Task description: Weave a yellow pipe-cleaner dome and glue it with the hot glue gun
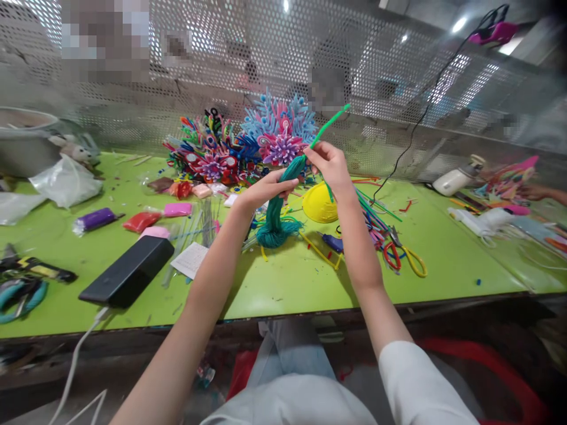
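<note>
A thick bundle of teal yarn (275, 213) hangs from my hands, its lower end heaped on the green table. My left hand (270, 188) is wrapped round the upper part of the bundle. Just above and to the right, my right hand (326, 163) pinches a bright green pipe cleaner (330, 125) at the top of the yarn. One end of the pipe cleaner sticks up to the right. A yellow dome-shaped piece (319, 202) lies behind my right wrist.
Colourful pipe-cleaner flowers (283, 133) stand at the back by a perforated metal screen (354, 77). Scissors (405, 254) lie right, a black box (128, 271) and pliers (22, 298) left. Another person's hand (534, 193) is at the far right.
</note>
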{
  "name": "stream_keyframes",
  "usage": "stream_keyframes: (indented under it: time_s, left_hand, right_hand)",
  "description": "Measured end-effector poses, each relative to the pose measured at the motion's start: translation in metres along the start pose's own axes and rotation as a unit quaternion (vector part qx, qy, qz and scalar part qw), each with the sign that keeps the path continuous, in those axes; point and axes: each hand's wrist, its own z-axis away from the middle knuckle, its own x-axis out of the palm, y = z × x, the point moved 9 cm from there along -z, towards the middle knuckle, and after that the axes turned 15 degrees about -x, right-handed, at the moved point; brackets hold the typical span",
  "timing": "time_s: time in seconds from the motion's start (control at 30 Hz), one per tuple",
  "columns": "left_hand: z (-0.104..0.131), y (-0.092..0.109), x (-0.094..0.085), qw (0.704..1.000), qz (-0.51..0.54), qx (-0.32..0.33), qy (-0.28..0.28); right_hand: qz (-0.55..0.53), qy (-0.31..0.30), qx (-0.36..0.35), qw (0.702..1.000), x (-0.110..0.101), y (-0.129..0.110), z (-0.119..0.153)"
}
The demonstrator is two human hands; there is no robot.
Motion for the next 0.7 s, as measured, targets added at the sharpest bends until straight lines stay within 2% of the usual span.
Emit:
stream_keyframes:
  time_s: [0.1,0.2,0.27,0.33,0.43,0.53,0.6,0.7]
  left_hand:
    - [-0.003,-0.016,0.003,0.998,-0.008,-0.029,-0.047]
    - [-0.008,-0.035,0.005,0.995,-0.004,-0.064,-0.072]
    - [-0.012,-0.044,0.004,0.995,0.002,-0.078,-0.056]
    - [-0.017,-0.046,0.002,0.997,0.006,-0.071,-0.011]
    - [-0.023,-0.041,0.005,0.997,-0.057,-0.035,0.038]
    - [-0.025,-0.034,0.010,0.991,-0.129,-0.002,0.021]
    - [-0.023,-0.025,-0.002,0.992,-0.112,0.026,0.045]
    - [-0.009,-0.004,-0.032,0.983,-0.061,0.086,0.149]
  right_hand:
    - [-0.013,0.084,-0.016,0.996,-0.013,0.001,0.006]
    - [-0.032,0.106,-0.010,0.994,-0.009,0.004,0.012]
    - [-0.036,0.104,0.003,0.994,-0.003,0.008,0.015]
    - [-0.039,0.104,0.010,0.994,0.001,0.012,0.016]
    - [-0.049,0.093,0.013,0.994,0.007,0.018,0.015]
    - [-0.052,0.079,0.013,0.995,0.012,0.024,0.014]
    - [-0.050,0.070,0.016,0.996,0.015,0.026,0.015]
    - [-0.046,0.039,0.025,0.998,0.023,0.029,0.017]
